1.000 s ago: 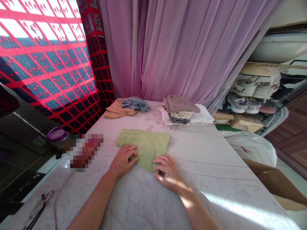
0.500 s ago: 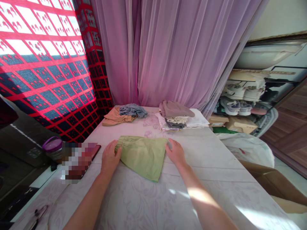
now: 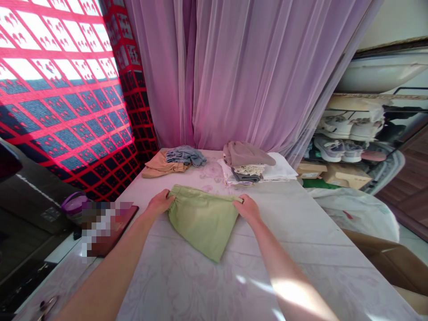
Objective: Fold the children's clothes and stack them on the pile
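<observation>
Light green shorts (image 3: pixel 203 218), folded in half with a gathered elastic waistband at the left, are stretched between my hands over the table (image 3: pixel 174 276). My left hand (image 3: pixel 160 201) pinches the waistband end at its upper corner. On the other side, my right hand (image 3: pixel 248 208) grips the upper corner of the leg end. The lower edge of the shorts hangs toward me; whether it touches the table I cannot tell. Both hands are closed on the cloth.
Tan clothing (image 3: pixel 163 166) and blue denim clothing (image 3: pixel 187 155) lie at the back left. A pile of folded clothes (image 3: pixel 247 154) sits at the back right. By the left edge is a dark red flat object (image 3: pixel 115 238), partly blurred. A cardboard box (image 3: pixel 384 254) stands right of the table.
Both hands have closed on the shorts' upper corners and pulled the top edge taut. The shorts have shifted slightly right, with the lower corner nearer me.
</observation>
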Action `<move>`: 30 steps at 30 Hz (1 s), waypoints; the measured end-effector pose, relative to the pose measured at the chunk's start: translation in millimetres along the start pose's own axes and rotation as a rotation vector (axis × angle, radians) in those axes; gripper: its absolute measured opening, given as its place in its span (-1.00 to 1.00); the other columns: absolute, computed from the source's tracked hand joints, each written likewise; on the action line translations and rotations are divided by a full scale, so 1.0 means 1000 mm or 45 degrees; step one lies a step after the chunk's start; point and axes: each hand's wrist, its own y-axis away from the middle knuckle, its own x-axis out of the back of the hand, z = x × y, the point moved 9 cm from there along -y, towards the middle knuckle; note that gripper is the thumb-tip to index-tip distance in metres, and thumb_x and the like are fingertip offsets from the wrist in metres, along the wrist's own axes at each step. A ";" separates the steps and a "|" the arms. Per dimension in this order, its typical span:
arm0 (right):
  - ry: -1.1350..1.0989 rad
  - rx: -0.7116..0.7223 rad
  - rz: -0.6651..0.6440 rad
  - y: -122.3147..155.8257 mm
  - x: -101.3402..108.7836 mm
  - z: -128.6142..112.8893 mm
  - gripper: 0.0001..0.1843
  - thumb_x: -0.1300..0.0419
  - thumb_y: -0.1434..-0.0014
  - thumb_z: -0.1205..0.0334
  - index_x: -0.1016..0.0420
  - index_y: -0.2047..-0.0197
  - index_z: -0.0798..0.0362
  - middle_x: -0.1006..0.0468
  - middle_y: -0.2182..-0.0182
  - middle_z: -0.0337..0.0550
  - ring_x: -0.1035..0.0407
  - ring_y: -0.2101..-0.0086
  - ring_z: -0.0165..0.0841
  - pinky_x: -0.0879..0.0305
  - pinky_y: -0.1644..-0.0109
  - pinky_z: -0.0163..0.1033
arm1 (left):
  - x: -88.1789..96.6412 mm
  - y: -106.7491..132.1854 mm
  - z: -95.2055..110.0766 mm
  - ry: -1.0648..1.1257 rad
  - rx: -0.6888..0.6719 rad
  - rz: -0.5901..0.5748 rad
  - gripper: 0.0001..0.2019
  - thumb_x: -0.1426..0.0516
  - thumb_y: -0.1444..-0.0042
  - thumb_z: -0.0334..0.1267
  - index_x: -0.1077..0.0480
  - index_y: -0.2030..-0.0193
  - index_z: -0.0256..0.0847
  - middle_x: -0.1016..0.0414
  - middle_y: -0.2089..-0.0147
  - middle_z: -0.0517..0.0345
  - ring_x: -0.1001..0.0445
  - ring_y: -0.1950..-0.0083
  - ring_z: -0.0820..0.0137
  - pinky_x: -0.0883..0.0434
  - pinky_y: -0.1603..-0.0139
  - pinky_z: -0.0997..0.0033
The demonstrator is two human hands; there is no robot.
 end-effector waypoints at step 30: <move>-0.346 0.987 -0.114 0.156 -0.035 -0.060 -0.73 -0.33 0.03 0.31 -0.47 0.20 -0.03 -0.55 0.07 -0.13 -0.38 0.04 -0.25 -0.20 -0.12 -0.08 | -0.060 0.095 0.065 -0.162 -0.627 0.209 -0.58 0.09 -0.31 -0.14 -0.27 -0.27 -0.06 -0.25 -0.36 0.09 -0.13 -0.39 0.12 -0.03 -0.36 -0.16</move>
